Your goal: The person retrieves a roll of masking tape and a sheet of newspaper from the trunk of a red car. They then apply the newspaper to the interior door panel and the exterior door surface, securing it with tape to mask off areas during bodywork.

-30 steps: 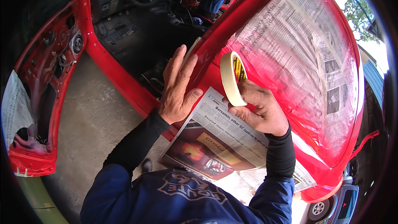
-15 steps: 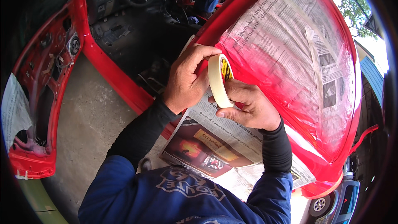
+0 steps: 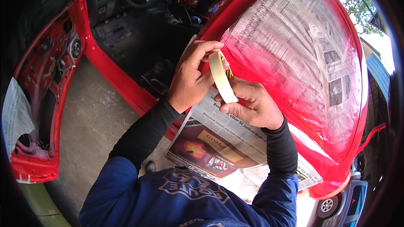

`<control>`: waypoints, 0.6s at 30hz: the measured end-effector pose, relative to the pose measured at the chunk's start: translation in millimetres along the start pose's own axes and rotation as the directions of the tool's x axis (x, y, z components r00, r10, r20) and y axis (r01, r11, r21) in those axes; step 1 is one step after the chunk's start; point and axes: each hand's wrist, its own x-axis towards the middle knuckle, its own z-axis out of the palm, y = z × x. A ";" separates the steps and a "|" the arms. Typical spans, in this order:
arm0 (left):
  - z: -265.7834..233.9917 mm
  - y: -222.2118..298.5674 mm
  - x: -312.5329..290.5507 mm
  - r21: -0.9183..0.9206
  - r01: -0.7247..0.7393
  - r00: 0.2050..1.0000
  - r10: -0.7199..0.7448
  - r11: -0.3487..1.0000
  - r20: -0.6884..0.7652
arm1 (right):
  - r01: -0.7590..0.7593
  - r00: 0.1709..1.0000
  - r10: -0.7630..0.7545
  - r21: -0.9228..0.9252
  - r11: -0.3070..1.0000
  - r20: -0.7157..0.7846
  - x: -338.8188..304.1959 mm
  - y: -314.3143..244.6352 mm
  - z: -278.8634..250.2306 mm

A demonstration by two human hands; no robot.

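near the newspaper, curled left hand and right hand hold a tape roll.

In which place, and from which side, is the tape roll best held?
Probably by the lower rim of the tape roll, from the right, as the right hand does: the tilted ring's hollow faces right, so the rim can be pinched, while the left hand is at its upper left.
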 end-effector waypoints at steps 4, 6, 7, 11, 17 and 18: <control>-3.6 -2.1 -7.0 -0.033 0.086 0.995 -0.084 0.996 0.061 | 0.033 0.999 -0.030 -0.052 0.998 0.043 -2.0 2.0 3.5; -2.3 -4.7 -7.9 -0.057 0.143 0.986 -0.137 0.988 0.094 | 0.048 0.998 -0.046 -0.052 0.997 0.040 -3.3 3.1 4.6; -1.3 -5.4 -7.6 -0.065 0.147 0.985 -0.140 0.987 0.104 | 0.048 0.999 -0.048 -0.022 0.999 0.016 -3.9 3.7 4.6; 1.3 1.3 -2.8 -0.021 0.050 0.998 -0.050 0.999 -0.025 | 0.048 0.998 -0.050 -0.075 0.996 -0.024 -4.7 4.7 -3.8; -5.6 25.8 -18.4 0.097 -0.257 0.966 0.258 0.961 0.001 | 0.093 0.990 -0.104 -0.123 0.988 -0.090 0.8 6.4 -18.9; -4.3 25.3 -21.5 0.127 -0.208 0.978 0.207 0.970 0.020 | 0.070 0.989 -0.084 -0.122 0.990 -0.119 1.7 7.6 -17.6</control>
